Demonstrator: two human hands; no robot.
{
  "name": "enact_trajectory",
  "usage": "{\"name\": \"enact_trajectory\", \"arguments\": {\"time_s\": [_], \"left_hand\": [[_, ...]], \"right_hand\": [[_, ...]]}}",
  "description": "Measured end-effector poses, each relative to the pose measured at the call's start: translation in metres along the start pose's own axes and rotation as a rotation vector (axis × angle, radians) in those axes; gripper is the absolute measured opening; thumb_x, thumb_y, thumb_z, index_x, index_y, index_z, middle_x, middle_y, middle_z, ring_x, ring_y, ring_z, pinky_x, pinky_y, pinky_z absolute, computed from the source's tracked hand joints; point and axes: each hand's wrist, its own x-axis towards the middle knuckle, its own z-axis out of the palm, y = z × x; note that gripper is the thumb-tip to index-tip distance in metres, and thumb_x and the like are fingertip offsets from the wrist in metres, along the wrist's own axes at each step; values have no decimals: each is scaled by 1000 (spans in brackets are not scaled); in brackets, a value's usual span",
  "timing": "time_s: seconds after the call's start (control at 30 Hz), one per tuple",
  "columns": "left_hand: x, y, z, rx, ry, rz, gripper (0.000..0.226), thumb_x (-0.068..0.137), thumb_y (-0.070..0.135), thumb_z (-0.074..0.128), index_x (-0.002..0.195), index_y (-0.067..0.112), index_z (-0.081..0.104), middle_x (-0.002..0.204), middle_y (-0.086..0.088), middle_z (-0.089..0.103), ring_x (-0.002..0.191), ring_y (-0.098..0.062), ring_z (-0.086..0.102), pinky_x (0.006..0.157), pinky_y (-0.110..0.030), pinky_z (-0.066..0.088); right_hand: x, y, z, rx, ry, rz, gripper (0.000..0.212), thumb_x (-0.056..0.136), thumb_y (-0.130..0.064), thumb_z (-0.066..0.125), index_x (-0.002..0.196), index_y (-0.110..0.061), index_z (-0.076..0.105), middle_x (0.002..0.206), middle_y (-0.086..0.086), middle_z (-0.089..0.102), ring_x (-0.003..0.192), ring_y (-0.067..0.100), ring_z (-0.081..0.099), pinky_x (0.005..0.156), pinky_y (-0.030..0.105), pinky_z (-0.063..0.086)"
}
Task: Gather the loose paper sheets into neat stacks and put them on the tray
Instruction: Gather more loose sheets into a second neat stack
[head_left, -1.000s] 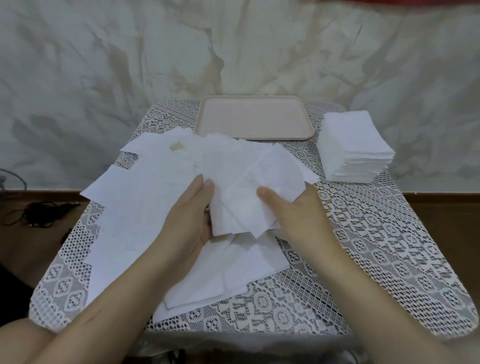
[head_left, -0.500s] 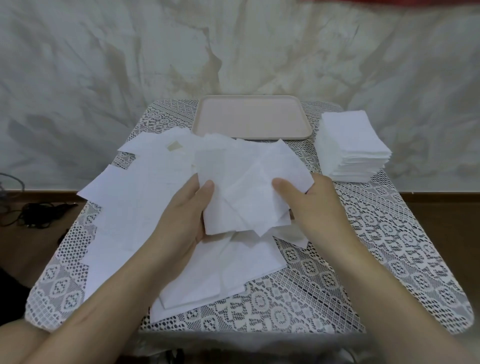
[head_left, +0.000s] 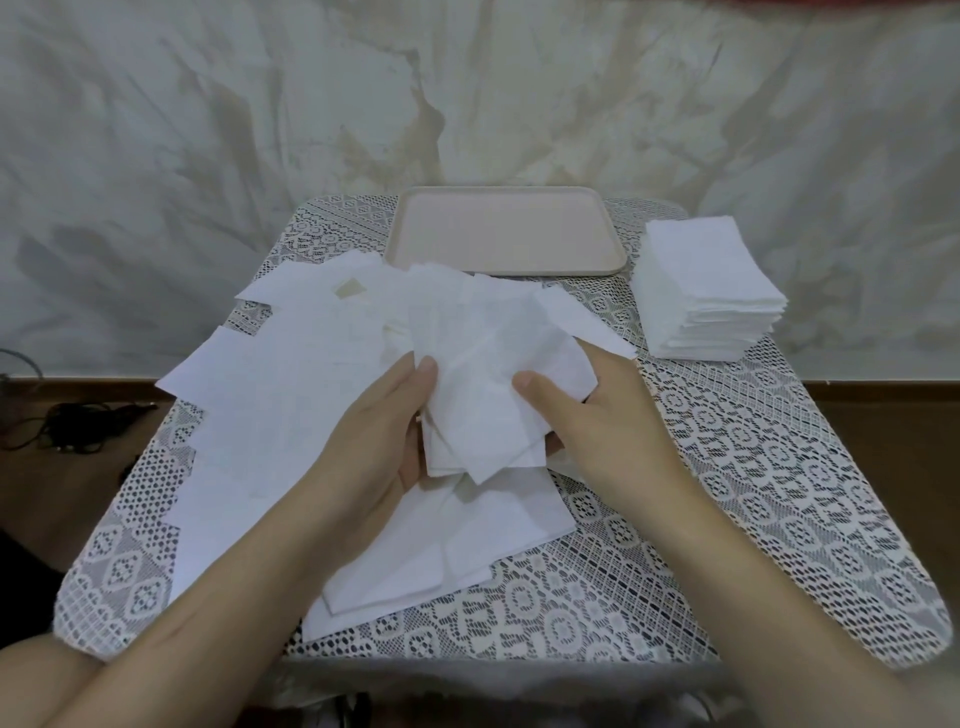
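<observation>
1. We see a ragged bundle of white paper sheets (head_left: 483, 405), corners fanned at odd angles, gripped between the left hand (head_left: 374, 441) and the right hand (head_left: 613, 421), thumbs on top.
2. We see more loose sheets (head_left: 280, 405) lying flat and overlapping on the table (head_left: 779, 493), left of and beneath the bundle.
3. We see a squared white stack (head_left: 706, 291) at the table's far right.
4. We see a shallow beige tray (head_left: 504, 234) lying flat at the far edge, its near rim just beside the farthest sheets.

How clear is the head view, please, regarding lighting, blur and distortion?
Head view: soft, even light without glare; the white loose sheets wash out, their edges merging; the table is blurred at its near edge; the wide lens bows its sides.
</observation>
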Motion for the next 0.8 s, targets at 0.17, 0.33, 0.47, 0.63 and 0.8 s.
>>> {"name": "enact_trajectory", "arguments": {"time_s": [0.17, 0.33, 0.47, 0.63, 0.8], "left_hand": [[0, 2, -2, 8, -22, -16, 31, 114, 21, 40, 131, 19, 66, 124, 0, 78, 109, -13, 75, 71, -25, 62], [-1, 0, -2, 77, -7, -29, 30, 113, 24, 41, 128, 20, 67, 116, 0, 80, 88, -12, 76, 58, -29, 51], [0, 0, -1, 99, 7, -17, 29, 113, 24, 41, 125, 21, 68, 116, 4, 80, 97, -10, 75, 78, -37, 54], [0, 0, 0, 90, 6, -17, 29, 112, 26, 42, 124, 21, 68, 120, 3, 79, 113, -15, 73, 105, -45, 45], [-3, 1, 0, 73, -6, -32, 30, 113, 28, 43, 132, 23, 66, 123, 0, 78, 106, -18, 76, 58, -30, 58]], "right_hand": [[1, -5, -4, -36, -18, -13, 11, 96, -21, 68, 87, -26, 73, 84, -8, 76, 81, 14, 72, 76, 45, 60], [-1, -3, -2, -8, -16, 22, 14, 96, -20, 68, 87, -28, 74, 84, -9, 76, 81, 15, 72, 78, 50, 61], [0, 0, 1, 27, 19, 52, 8, 96, -22, 68, 93, -25, 75, 88, -7, 77, 87, 19, 73, 78, 56, 61], [-4, 1, 8, 81, 44, 110, 8, 92, -27, 69, 97, -25, 75, 92, -6, 78, 91, 20, 74, 83, 57, 61], [-6, 1, 14, 125, 46, 148, 9, 93, -26, 70, 99, -22, 75, 94, -4, 79, 93, 20, 75, 84, 55, 61]]}}
